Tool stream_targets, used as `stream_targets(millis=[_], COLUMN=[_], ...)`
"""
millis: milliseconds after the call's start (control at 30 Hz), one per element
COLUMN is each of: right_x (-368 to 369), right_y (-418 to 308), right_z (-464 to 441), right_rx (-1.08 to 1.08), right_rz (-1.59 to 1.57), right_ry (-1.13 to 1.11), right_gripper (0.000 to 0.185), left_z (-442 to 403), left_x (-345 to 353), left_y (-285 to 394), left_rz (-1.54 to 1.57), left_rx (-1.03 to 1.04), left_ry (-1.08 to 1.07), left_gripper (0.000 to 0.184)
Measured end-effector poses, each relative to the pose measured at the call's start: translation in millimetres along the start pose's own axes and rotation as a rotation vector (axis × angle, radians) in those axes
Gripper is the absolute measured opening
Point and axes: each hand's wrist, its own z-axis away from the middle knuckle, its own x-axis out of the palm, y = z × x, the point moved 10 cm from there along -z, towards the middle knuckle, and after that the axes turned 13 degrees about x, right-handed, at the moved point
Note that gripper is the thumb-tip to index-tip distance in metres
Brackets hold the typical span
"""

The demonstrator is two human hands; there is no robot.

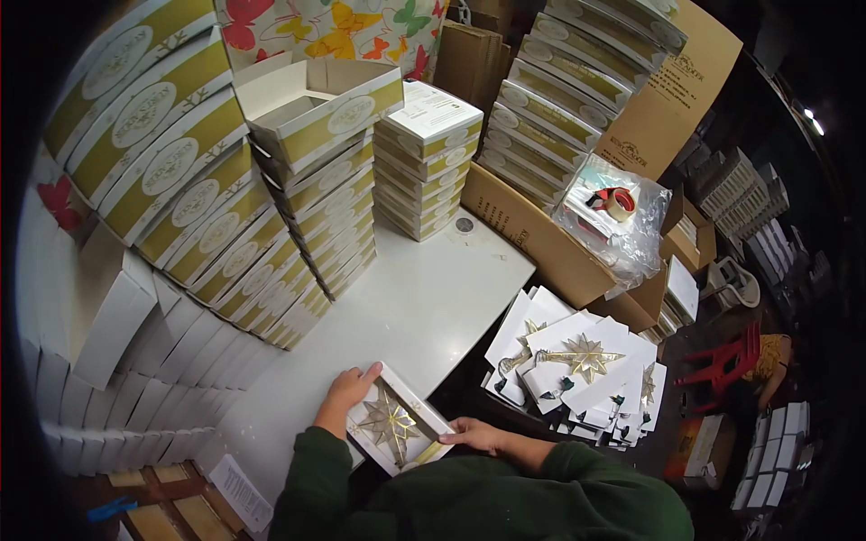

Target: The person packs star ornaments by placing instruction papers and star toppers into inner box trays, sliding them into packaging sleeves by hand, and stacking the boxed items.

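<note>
White table (424, 279) — gold star (390, 422) in box (420, 398) between both hands (352, 391) (478, 435)

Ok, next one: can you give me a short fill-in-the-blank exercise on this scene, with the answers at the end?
1. The left hand and right hand hold a box containing a gold ____-shaped ornament.
2. The cloth along the top is printed with colourful ____.
3. The left sleeve is dark ____.

Missing words: star; butterflies; green.

Glossy white table (406, 288) | white butterfly-print cloth (307, 34) behind | red plastic chair (729, 362), right | pale plastic chair (741, 287) beyond | bright white light (814, 122), upper right
</note>
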Motion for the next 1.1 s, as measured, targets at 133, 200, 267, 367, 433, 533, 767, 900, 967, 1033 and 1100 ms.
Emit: stream_targets(millis=[133,200,267,367,433,533,767,900,967,1033,1100], right_x=[-66.3,-87.1,-133.7,-215.7,-289.0,-344.7,-411.1,-444.9,-449.1,-452.6,-445.1], right_y=[-115.8,-142.4,-148.4,-161.4,-160.7,-216.3,-457.3,-526.7,-536.3,-534.1,-529.8], right_z=[57.4,87.9,102.1,168.5,192.9,202.0,181.9,109.6,96.4,83.9,94.1], right_rx=[-0.406,-0.439,-0.602,-0.441,-0.502,-0.842,-1.127,-0.726,-0.625,-0.518,-0.496], right_rz=[-0.19,-0.65,0.001,-0.577,-0.653,-1.305,-0.961,-1.182,-1.114,-1.035,-0.99], right_ry=[0.432,0.353,0.866,0.659,0.894,0.547,0.231,0.701,0.791,0.887,0.905], right_gripper=[0.069,0.088,0.106,0.087,0.064,0.043,0.034,0.074,0.082,0.091,0.092], left_z=[20.0,35.3,44.1,62.8,83.4,126.6,245.5,301.3,321.6,339.3,357.4], left_x=[-18.5,-31.8,-18.8,-3.7,-10.6,-40.5,-42.1,-22.3,-7.6,6.3,-3.8], left_y=[11.9,39.4,86.6,140.9,139.9,102.7,-52.7,-80.1,-91.8,-106.5,-98.7], left_rz=[0.575,1.008,1.063,0.914,0.634,0.277,0.628,0.622,0.607,0.598,0.486], left_rx=[-0.042,-0.05,-0.041,0.262,0.359,0.313,-0.087,-0.239,-0.289,-0.344,-0.401], left_ry=[0.06,0.179,0.233,0.127,0.198,0.386,0.743,0.892,0.92,0.937,0.935], left_gripper=[0.083,0.089,0.083,0.076,0.072,0.075,0.07,0.069,0.07,0.07,0.072])
